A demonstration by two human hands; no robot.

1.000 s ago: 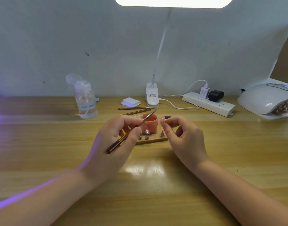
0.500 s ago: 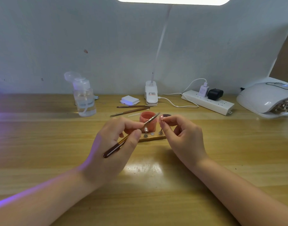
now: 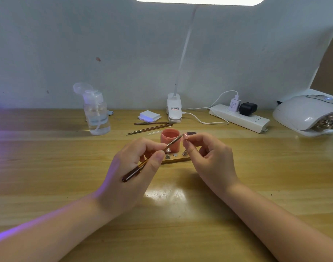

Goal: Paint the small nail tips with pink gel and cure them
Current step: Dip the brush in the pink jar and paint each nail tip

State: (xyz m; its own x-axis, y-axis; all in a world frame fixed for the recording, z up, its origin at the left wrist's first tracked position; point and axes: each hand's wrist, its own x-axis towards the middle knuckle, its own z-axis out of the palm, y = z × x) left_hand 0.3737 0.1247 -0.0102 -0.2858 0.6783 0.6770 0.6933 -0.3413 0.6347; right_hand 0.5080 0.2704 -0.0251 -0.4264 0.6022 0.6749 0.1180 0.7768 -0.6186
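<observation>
My left hand (image 3: 135, 167) grips a thin brown brush (image 3: 132, 173) between thumb and fingers, its tip slanting up to the right. The brush tip touches a small pink nail tip (image 3: 186, 135), which my right hand (image 3: 213, 159) pinches on its little stand between thumb and forefinger. Just behind stands an open pot of pink gel (image 3: 170, 138), with its dark lid (image 3: 192, 133) lying to the right. Below the hands lies a wooden holder strip (image 3: 178, 159) carrying small metal stands (image 3: 184, 153). A white curing lamp (image 3: 307, 114) sits at the far right.
A clear pump bottle (image 3: 96, 114) stands at the back left. Two spare brushes (image 3: 150, 127) and a white pad stack (image 3: 149, 116) lie behind the pot. A clip lamp base (image 3: 173, 108) and a power strip (image 3: 239, 118) with plugs line the wall.
The brush tip has moved right from above the gel pot to the nail tip. My right hand stays in place, still pinching the nail tip.
</observation>
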